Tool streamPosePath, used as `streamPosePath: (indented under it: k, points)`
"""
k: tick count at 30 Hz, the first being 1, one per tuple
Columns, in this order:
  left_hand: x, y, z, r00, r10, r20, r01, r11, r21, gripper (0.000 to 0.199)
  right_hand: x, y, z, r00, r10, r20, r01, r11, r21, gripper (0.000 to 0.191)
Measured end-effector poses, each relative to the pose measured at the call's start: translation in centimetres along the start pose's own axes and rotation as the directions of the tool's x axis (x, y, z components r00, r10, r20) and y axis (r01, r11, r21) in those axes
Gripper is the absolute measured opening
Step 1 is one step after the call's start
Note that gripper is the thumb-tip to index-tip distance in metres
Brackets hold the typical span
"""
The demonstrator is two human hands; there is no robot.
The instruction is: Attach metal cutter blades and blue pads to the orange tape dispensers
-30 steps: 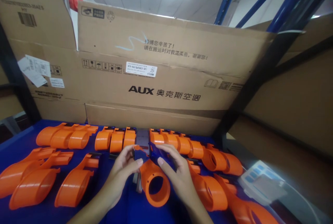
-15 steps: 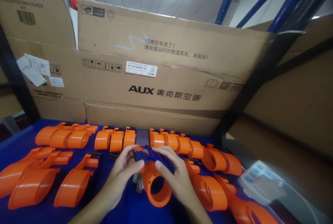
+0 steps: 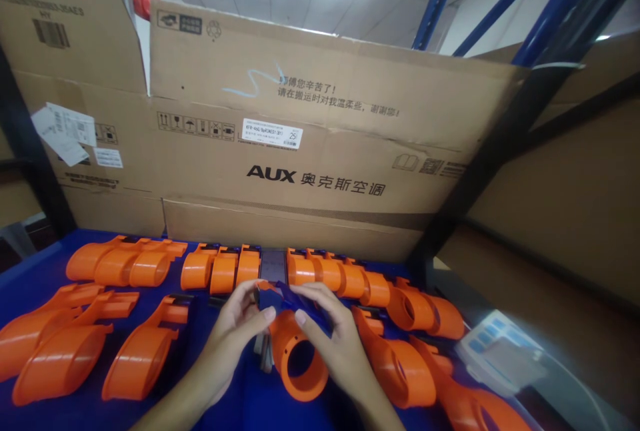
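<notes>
An orange ring-shaped part (image 3: 301, 377) is held at the lower centre, its round opening turned toward me. My left hand (image 3: 243, 324) has its fingers wrapped round the upper left end of this part, with the thumb pressed on top. On the other side, my right hand (image 3: 333, 324) grips a dark blue piece (image 3: 295, 299) at the top of the orange part. Both thumbs lie near each other over the part. Under the hands, a grey metal object (image 3: 266, 354) is partly hidden.
Several orange ring parts (image 3: 143, 363) stand in rows on the blue surface (image 3: 210, 411), left and right. Behind them rises a cardboard wall (image 3: 320, 157). A white device (image 3: 500, 351) sits at the right, beside a black post (image 3: 463, 177).
The dark blue piece under my right hand has tilted slightly. Both hands keep nearly the same place and hold.
</notes>
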State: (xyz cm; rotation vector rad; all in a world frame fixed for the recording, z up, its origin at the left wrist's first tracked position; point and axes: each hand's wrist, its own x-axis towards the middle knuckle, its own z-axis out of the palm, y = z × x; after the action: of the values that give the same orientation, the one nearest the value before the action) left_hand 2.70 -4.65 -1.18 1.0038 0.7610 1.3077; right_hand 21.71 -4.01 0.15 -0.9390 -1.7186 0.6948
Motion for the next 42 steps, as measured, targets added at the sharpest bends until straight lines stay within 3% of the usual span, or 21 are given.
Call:
streamPosePath:
  k: [8,16,19,22,25,28,32,42]
  points:
    - [-0.1,0.0,-0.1,0.999,0.049,-0.005,-0.049,0.998,-0.033,0.038,-0.1,0.6,-0.1,0.997,0.066,0.027,-0.067,0.997,0.04,0.032]
    - [-0.2,-0.2,-0.7,0.998,0.066,0.015,-0.063,0.99,-0.125,0.053,-0.7,0.6,0.0,0.98,0.098,0.173,-0.127,0.978,0.167,0.043]
    - [-0.1,-0.5,-1.2,0.998,0.047,0.037,-0.041,0.986,-0.159,0.057,-1.0,0.3,0.1,0.989,0.054,0.137,-0.069,0.991,0.112,0.046]
    - [-0.1,-0.8,-1.5,0.996,0.067,0.054,-0.06,0.99,-0.126,0.063,-1.0,0.1,0.0,0.996,-0.055,0.077,0.062,0.994,-0.092,0.055]
    - [0.0,-1.0,-1.5,0.993,0.111,0.033,-0.109,0.993,-0.05,0.066,-0.8,0.3,0.1,0.974,-0.21,0.08,0.225,0.915,-0.334,0.067]
    - [0.2,-1.1,-1.6,0.987,0.157,0.025,-0.158,0.987,0.021,0.052,-0.7,0.8,0.2,0.933,-0.341,0.115,0.354,0.807,-0.473,0.069]
    - [0.2,-1.0,-1.8,0.972,0.232,0.047,-0.236,0.967,0.1,0.037,-0.9,1.3,0.2,0.888,-0.435,0.151,0.444,0.719,-0.535,0.067]
    - [-0.2,-0.5,-1.9,0.952,0.3,0.066,-0.307,0.918,0.25,0.037,-1.0,1.9,0.3,0.843,-0.512,0.163,0.508,0.66,-0.554,0.071]
